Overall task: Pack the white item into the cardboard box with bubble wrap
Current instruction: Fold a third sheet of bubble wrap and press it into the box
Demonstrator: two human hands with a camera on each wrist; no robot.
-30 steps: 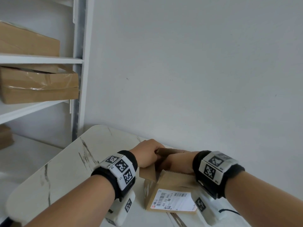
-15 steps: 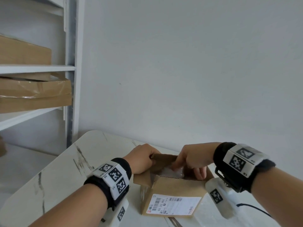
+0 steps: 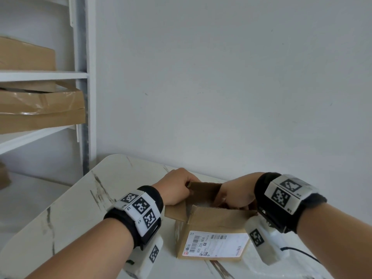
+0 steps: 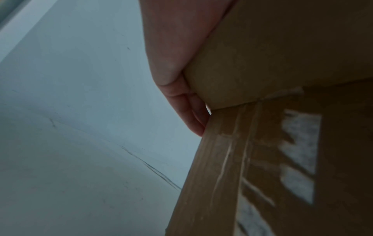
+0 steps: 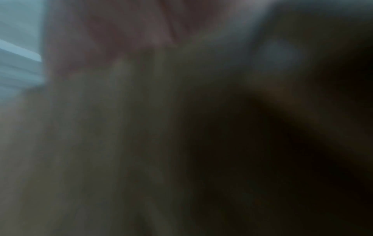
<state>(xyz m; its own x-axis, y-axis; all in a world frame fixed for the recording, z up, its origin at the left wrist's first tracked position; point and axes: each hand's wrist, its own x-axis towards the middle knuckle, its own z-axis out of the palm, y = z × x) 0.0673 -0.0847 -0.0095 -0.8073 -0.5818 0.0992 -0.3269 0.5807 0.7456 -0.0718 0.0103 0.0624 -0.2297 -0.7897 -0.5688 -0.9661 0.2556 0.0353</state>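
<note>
A white marble-patterned table (image 3: 84, 200) is set against a plain wall beside shelves (image 3: 42, 74) of taped brown cartons. On it, the open cardboard box (image 3: 211, 222) is held: a flap is gripped by the left hand (image 3: 177, 186), while the right hand (image 3: 235, 194) reaches inside, its finger position hidden.

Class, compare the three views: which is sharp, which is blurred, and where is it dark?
Head view: sharp, evenly lit, cardboard box clear. Left wrist view: dim but legible, left hand on cardboard. Right wrist view: heavily blurred, dark at right; nothing identifiable.

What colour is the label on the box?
White with black print, the label shows best in the head view.
</note>
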